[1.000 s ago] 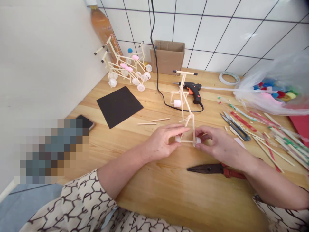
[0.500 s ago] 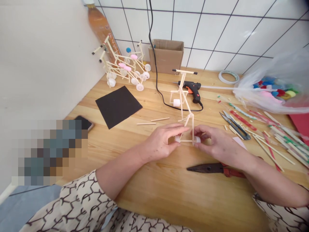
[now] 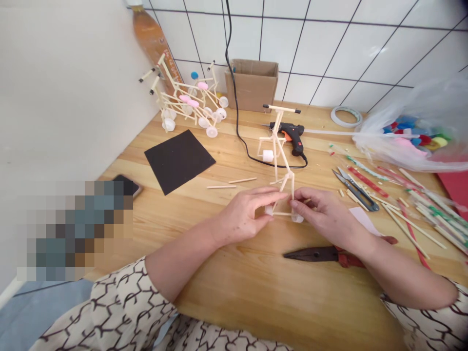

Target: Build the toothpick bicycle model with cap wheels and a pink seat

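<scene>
On the wood table (image 3: 292,297), our stick model (image 3: 289,174) stands upright btwn our hands. We've got our L hand (image 3: 244,212) narrowed round its near L wheel (image 3: 269,209), R hand (image 3: 323,214) pinching its post just above the near R wheel (image 3: 297,218). Behind the model: glue gun (image 3: 292,134), then cardboard box (image 3: 253,90); R of it, snips (image 3: 357,191); nearer us, pliers (image 3: 318,254); L of it, 2 loose sticks (image 3: 221,187) & black sheet (image 3: 180,161)

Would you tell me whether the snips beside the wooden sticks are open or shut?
The snips are open; their two blade tips lie apart.
</scene>
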A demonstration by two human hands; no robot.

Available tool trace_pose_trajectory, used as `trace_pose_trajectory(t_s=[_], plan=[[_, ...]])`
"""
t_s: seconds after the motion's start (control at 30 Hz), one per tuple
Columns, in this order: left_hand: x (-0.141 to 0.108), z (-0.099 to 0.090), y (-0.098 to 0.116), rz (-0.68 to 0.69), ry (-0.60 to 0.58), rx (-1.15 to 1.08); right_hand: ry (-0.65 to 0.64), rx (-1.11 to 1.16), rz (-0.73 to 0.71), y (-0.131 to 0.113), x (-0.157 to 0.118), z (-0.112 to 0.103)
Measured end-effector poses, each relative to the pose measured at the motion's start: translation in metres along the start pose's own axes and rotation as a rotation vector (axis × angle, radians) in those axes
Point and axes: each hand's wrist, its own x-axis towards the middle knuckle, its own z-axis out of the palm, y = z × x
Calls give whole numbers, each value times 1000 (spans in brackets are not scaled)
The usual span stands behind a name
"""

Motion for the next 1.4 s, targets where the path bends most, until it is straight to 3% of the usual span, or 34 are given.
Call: trace_pose_trajectory(t_s=[1.4], plan=[[-1, 1, 0, -6, 4, 0, 25, -27, 26, -3, 1, -2]])
